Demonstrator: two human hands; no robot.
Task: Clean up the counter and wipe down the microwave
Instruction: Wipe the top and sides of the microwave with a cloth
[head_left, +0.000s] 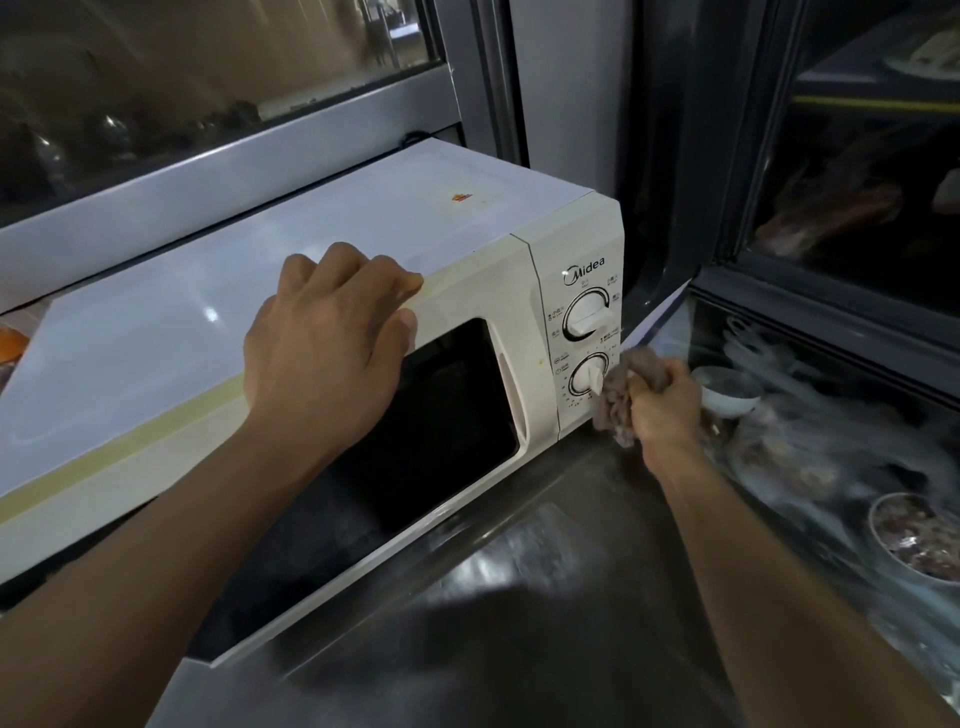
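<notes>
On steel counter (545, 597): white microwave (260, 312), door closed. Left hand (332, 332) laid over its top front edge, fingers loosely curved, gripping nothing. Right hand (662, 402) at near right, fist clenched around crumpled cloth (621, 382), pressed beside lower dial (589, 375).

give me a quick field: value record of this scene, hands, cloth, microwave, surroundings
left hand: left hand rests on the microwave top front edge, fingers over the top
right hand: right hand grips a bunched cloth
cloth position: against the control panel's lower right, beside the lower knob
upper knob: upper knob, uncovered
door: closed, dark window
top stain: orange mark
surface: steel counter
right side: white bowl
</notes>
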